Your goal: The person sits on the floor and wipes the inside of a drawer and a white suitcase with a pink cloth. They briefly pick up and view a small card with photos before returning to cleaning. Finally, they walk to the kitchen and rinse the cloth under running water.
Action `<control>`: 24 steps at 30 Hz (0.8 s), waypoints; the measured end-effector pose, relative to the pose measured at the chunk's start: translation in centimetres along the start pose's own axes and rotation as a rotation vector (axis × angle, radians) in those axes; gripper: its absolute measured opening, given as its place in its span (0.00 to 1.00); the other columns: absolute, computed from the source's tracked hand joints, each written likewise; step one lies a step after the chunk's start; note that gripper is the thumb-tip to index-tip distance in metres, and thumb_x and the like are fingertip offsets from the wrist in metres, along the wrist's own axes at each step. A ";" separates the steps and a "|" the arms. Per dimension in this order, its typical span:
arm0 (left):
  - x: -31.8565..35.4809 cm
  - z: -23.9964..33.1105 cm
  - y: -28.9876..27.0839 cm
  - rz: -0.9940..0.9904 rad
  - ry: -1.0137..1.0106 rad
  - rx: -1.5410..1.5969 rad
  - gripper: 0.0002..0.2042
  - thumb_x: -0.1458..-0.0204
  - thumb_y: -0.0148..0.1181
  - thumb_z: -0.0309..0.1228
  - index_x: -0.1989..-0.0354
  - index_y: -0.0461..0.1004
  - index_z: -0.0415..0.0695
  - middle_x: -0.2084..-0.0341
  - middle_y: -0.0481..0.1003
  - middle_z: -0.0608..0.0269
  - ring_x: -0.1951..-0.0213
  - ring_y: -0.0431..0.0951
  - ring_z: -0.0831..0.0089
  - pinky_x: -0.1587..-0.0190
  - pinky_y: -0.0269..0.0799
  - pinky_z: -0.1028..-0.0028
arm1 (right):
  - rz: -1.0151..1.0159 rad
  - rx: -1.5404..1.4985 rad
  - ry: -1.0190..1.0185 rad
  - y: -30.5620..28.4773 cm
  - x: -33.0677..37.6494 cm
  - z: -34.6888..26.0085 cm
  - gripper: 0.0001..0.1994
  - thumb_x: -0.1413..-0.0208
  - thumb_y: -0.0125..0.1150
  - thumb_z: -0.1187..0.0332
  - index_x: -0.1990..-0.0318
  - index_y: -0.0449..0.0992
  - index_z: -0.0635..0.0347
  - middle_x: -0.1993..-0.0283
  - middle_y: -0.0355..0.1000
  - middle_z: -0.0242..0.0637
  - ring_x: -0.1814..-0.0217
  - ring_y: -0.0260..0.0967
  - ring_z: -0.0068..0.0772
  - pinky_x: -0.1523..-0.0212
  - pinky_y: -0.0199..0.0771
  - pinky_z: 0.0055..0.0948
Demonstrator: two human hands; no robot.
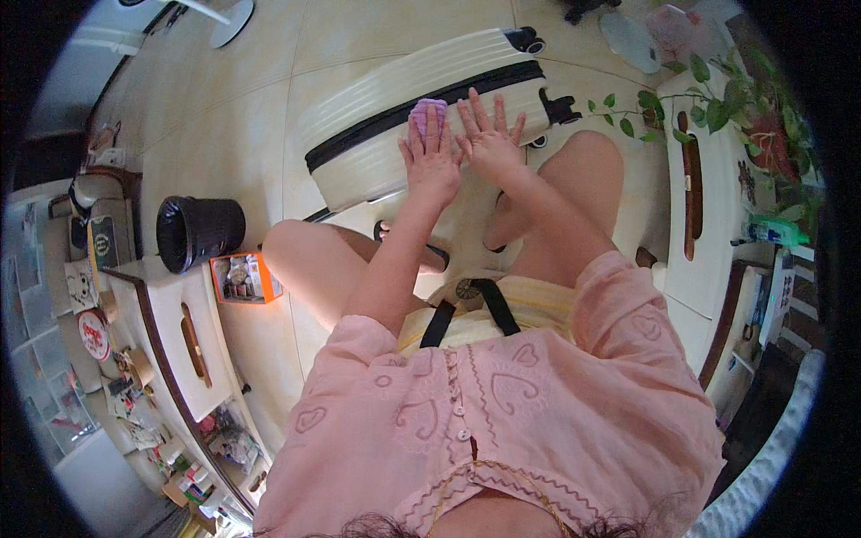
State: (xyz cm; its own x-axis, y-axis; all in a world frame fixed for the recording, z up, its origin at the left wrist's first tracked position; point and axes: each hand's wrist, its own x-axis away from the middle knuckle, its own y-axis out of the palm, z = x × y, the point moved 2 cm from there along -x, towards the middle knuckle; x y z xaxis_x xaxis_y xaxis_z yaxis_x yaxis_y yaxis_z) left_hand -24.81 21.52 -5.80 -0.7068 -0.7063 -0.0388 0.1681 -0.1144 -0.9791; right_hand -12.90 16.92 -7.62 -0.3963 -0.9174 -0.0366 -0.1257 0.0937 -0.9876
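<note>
A cream ribbed hard-shell suitcase [386,94] rests on the tiled floor [260,117] before the person's feet, its black zipper band [359,139] running lengthwise. The shell looks stiff and smooth, probably slippery to bare palms and bulky to shift; the firmest hold is likely around the edges, rather than by the caster wheels [563,109]. The left hand [435,177] lies nearly flat, fingers extended over a soft, light purple cloth [421,108], best pinned under the fingertips. The right hand [491,148] spreads wide against the suitcase, gripping nothing
</note>
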 end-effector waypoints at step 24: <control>-0.5 4.2 0.4 -0.099 0.117 0.042 0.35 0.52 0.47 0.33 0.37 0.35 0.50 0.37 0.30 0.63 0.36 0.31 0.61 0.39 0.34 0.56 | 0.090 -0.615 -0.261 -1.4 0.2 4.3 0.28 0.55 0.41 0.82 0.42 0.56 0.54 0.36 0.48 0.32 0.33 0.40 0.36 0.37 0.34 0.46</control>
State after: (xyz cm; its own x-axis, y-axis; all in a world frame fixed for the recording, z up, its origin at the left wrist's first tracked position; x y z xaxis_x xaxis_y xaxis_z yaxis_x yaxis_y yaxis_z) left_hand -21.55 18.92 -5.31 -0.7964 -0.6038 0.0324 0.1200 -0.2104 -0.9702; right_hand -8.93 14.97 -6.90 -0.2065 -0.9518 -0.2270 -0.6279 0.3068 -0.7153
